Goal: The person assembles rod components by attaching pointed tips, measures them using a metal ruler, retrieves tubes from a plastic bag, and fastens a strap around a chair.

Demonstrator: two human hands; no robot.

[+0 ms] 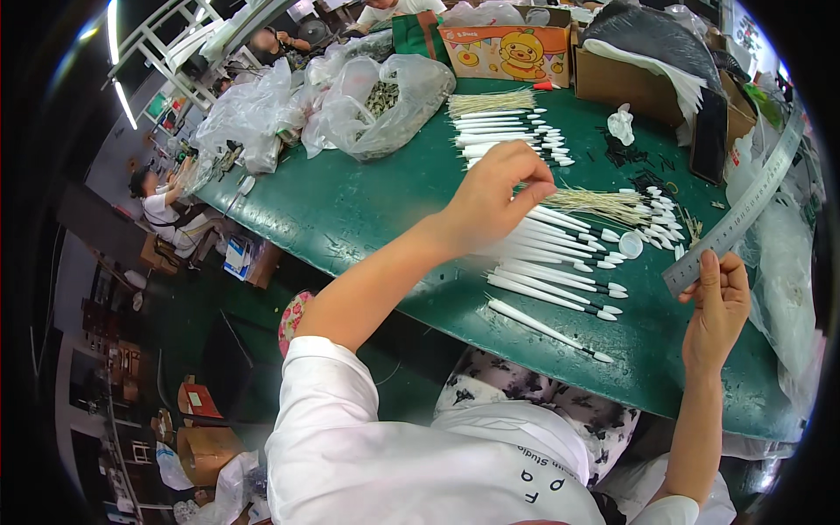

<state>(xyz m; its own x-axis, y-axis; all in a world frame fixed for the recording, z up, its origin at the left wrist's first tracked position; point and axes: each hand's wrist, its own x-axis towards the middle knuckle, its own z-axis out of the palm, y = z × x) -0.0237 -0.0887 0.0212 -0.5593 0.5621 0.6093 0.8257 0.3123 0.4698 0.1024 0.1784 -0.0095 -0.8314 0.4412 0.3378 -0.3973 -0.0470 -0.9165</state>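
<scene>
My left hand [503,192] reaches over the middle of the green table, thumb and forefinger pinched together; what they hold, if anything, is too small to make out. Beneath and beside it lie rows of slim white rods [541,295] with dark bands and pointed white tips. A bundle of thin beige sticks [599,203] with white tips extends to the right of its fingers. At the right, my right hand [717,306] grips the near end of a metal ruler [744,214], which slants up and away. One white rod [542,326] lies apart, nearest my body.
Clear plastic bags [376,105] fill the far left of the green table [350,206]. Cardboard boxes [626,94] and a dark phone [709,136] stand at the back right. Small black pieces [623,150] and a round white cap [631,244] lie near the rods. Other people sit farther off.
</scene>
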